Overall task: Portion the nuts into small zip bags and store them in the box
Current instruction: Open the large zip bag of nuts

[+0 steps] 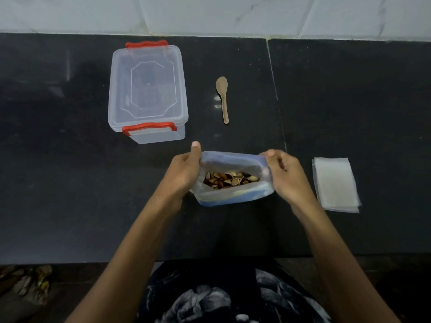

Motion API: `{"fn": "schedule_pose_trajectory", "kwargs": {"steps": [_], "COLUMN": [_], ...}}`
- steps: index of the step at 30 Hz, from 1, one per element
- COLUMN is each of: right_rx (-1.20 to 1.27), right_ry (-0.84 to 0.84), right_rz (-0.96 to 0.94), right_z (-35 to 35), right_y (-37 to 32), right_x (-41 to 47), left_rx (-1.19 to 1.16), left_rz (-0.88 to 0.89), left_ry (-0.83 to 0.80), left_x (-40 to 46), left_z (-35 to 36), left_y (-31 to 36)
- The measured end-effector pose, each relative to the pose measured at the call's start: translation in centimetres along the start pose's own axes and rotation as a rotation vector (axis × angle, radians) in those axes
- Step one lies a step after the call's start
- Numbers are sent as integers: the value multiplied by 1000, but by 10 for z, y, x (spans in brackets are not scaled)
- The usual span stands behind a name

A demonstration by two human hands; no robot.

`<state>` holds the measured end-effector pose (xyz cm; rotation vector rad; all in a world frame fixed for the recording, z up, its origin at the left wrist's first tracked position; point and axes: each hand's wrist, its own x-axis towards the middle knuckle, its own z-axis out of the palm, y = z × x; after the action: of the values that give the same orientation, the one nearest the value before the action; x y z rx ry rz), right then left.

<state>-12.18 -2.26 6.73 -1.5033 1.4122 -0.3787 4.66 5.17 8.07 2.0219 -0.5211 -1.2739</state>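
Note:
A large clear bag (233, 197) stands on the black counter in front of me, its mouth pulled wide. Mixed nuts (229, 179) show inside it. My left hand (184, 171) grips the bag's left rim, thumb raised. My right hand (285, 176) pinches the right rim. A clear plastic box (147, 89) with red latches sits at the back left, its lid on. A stack of small zip bags (334, 184) lies flat to the right of the big bag.
A small wooden spoon (222, 96) lies on the black counter (349, 101) between the box and a seam in the stone. A white tiled wall (233, 15) runs along the back. The counter's front edge is near my body.

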Motion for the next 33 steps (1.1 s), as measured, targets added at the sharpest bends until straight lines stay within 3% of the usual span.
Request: {"fn": "schedule_pose_trajectory", "kwargs": {"steps": [3,5,7,10,15,18,23,29,31,33], "right_rx": [-78,-193,-246,-124,166,295,350,405,395,412], "right_ry": [95,127,67,13,-38,-69,-67,-93,-123,-146], "right_rz": [6,72,134,197,321,384,370,381,378,400], "right_z": [-8,-13,-14,-12,-8,-5,-2,-5,-5,-5], "right_y": [4,7,8,9,10,11,13,13,10,6], "right_x": [-9,-23,-34,-36,-30,-30,-30,-25,-21,-17], "left_rx": [22,22,43,-93,-308,-435,-432,-899,-873,-559], "left_rz": [68,-35,-131,-71,-16,-41,-159,-209,-162,-38], "left_ry": [85,141,77,12,64,99,120,-61,-123,-101], "left_x": [-7,-12,-18,-23,-27,-32,-32,-31,-32,-32], "left_z": [-8,-16,-19,-17,-12,-4,4,3,2,0], "left_y": [-13,-20,-28,-41,-45,-46,-44,-39,-39,-41]}}
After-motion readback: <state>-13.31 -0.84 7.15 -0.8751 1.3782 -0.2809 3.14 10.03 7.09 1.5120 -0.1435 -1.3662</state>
